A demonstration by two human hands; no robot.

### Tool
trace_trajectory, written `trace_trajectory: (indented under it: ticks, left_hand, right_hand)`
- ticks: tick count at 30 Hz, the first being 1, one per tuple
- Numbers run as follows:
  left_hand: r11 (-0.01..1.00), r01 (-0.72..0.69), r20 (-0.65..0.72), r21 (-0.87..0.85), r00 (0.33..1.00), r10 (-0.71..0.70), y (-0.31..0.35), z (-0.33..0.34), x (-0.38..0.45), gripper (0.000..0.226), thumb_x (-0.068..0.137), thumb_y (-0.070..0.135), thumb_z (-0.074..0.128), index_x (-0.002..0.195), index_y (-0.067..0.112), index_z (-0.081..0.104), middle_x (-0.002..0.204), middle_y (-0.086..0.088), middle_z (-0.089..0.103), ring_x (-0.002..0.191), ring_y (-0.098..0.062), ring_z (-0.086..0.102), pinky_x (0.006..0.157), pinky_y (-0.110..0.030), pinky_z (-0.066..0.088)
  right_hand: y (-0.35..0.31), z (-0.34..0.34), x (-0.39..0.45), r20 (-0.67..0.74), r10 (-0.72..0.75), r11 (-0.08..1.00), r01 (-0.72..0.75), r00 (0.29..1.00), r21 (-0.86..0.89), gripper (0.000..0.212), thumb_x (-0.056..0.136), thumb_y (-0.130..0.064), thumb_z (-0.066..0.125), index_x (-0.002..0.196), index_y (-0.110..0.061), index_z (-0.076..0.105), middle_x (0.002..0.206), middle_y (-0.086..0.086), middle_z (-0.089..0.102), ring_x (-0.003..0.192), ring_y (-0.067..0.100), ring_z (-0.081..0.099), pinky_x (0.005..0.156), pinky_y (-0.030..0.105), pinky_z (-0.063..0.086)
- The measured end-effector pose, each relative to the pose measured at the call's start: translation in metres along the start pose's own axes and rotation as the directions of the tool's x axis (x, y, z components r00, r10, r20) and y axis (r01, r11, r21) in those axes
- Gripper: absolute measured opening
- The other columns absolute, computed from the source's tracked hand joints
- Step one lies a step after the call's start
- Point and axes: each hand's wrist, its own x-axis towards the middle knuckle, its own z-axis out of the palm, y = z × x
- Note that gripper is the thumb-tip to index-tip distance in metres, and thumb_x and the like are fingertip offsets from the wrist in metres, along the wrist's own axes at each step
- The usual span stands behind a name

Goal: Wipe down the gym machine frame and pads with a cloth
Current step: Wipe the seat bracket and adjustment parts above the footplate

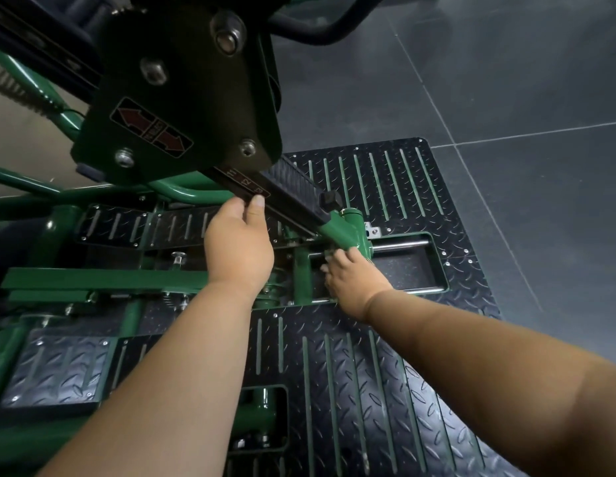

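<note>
L hand point(239, 246) gripped the black numbered rail point(265, 191), thumb and fingers curled on it; R hand point(354, 273) reached into the base opening by the green frame point(348, 232), grip unclear (blurred). No cloth visible. Risk: fingers pinched if the 2 slide rods' carriage shifted.

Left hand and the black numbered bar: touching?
Touching. The head view shows the left hand with fingers and thumb resting on the black numbered bar.

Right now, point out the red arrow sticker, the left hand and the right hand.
red arrow sticker point(151, 133): head view, sticker's middle.
left hand point(238, 244): head view, back of hand.
right hand point(353, 275): head view, back of hand.
</note>
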Motion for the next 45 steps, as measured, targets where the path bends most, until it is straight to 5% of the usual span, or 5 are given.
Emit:
trace_trajectory:
  ticks: [7,11,17,36,45]
  left_hand:
    - [1.000,0.026,-0.009,-0.013,1.000,-0.027,0.002,0.003,-0.002,0.047,0.110,0.043,0.048,0.070,0.021,0.039,0.065,0.006,0.041,0.055,-0.011,0.039,0.058,-0.034,0.031]
    - [0.997,0.057,-0.039,0.044,0.998,-0.055,0.002,0.011,0.000,0.049,0.112,0.046,0.040,0.071,0.019,0.040,0.070,0.000,0.045,0.062,-0.020,0.041,0.061,-0.035,0.032]
    - [0.997,0.073,-0.053,0.023,0.996,-0.071,-0.006,0.017,0.003,0.047,0.112,0.048,0.038,0.076,0.019,0.046,0.071,0.000,0.048,0.064,-0.022,0.047,0.065,-0.036,0.039]
    - [0.995,0.100,-0.050,-0.032,0.994,-0.101,0.000,0.017,-0.001,0.045,0.111,0.047,0.040,0.072,0.025,0.043,0.066,0.004,0.044,0.061,-0.017,0.043,0.065,-0.035,0.037]
    - [0.996,0.085,-0.061,0.025,0.995,-0.083,0.001,0.016,0.000,0.048,0.112,0.048,0.039,0.080,0.015,0.051,0.072,-0.004,0.055,0.067,-0.023,0.052,0.067,-0.038,0.044]
  right_hand:
    - [-0.002,0.025,-0.049,-0.289,0.223,0.848,-0.040,0.931,0.529,0.042,0.087,-0.028,0.062,0.129,-0.022,0.065,0.136,0.012,0.062,0.110,0.038,0.061,0.088,0.050,0.051]
    - [0.018,0.020,-0.054,0.230,0.699,-0.088,-0.238,0.677,0.967,0.044,0.096,-0.018,0.051,0.138,-0.027,0.057,0.136,0.007,0.057,0.105,0.027,0.061,0.098,0.044,0.053]
    - [0.035,0.028,-0.007,0.709,0.246,-0.832,-0.231,0.661,0.504,0.037,0.097,-0.035,0.043,0.104,-0.008,0.068,0.115,0.016,0.072,0.107,0.037,0.067,0.099,0.046,0.054]
    - [-0.010,-0.009,-0.017,0.721,-0.120,-0.962,0.100,0.682,-0.255,0.058,0.108,-0.048,0.039,0.123,0.001,0.066,0.083,0.023,0.065,0.077,0.033,0.067,0.123,0.050,0.030]
    - [0.050,-0.001,-0.001,0.738,0.232,-0.936,-0.062,0.634,0.348,0.023,0.109,-0.023,0.046,0.102,-0.010,0.063,0.098,0.011,0.068,0.094,0.028,0.064,0.099,0.044,0.054]
